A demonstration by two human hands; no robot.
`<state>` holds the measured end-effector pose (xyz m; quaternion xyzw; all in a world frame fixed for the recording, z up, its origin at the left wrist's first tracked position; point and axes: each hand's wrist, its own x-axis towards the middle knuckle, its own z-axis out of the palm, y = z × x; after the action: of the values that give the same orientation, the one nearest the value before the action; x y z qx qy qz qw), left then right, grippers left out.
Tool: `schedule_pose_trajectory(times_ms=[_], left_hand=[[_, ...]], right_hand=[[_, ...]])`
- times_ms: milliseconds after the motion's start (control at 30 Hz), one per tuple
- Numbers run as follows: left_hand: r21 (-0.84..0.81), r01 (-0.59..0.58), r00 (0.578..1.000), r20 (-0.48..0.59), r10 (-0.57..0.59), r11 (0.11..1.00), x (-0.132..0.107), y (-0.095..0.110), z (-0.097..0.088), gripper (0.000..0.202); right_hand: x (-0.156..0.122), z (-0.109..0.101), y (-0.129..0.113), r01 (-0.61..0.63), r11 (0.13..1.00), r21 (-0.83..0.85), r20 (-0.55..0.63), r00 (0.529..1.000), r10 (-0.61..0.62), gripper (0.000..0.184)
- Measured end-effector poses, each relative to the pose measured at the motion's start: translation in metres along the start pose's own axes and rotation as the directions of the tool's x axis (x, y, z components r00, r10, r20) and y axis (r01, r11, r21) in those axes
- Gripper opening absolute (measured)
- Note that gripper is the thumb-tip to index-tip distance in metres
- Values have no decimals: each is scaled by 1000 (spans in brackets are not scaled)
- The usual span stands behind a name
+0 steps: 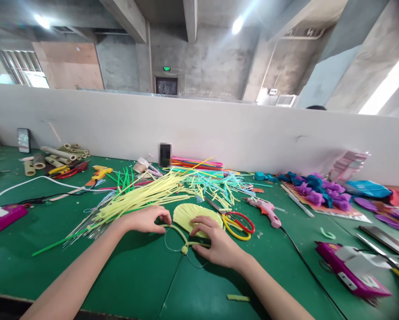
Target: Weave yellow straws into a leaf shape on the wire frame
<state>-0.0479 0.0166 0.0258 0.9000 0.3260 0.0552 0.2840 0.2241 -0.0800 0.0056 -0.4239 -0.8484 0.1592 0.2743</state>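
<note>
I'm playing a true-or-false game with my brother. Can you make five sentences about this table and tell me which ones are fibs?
1. The scissors have red and yellow handles. True.
2. The tabletop is blue. False: it is green.
3. A pink glue gun lies on the table, to the right of the scissors. True.
4. The right hand is holding the scissors. False: it is at the yellow knotted piece, and the scissors lie on the table.
5. A phone stands upright on the left. True.
</note>
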Motion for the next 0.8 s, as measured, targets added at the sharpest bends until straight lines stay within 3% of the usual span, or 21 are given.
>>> schedule_pose_trajectory(times_ms=[200, 800], left_hand=[[-3, 16, 993, -115, -17, 1000, 10, 5, 16, 17], [65, -81, 996, -42, 83, 995, 9, -5, 5, 24]], right_hand=[[-1, -3, 1, 23, 999, -24, -12, 1000, -23, 7], [-1, -4, 6, -16, 997, -74, -26, 1000, 14, 11]])
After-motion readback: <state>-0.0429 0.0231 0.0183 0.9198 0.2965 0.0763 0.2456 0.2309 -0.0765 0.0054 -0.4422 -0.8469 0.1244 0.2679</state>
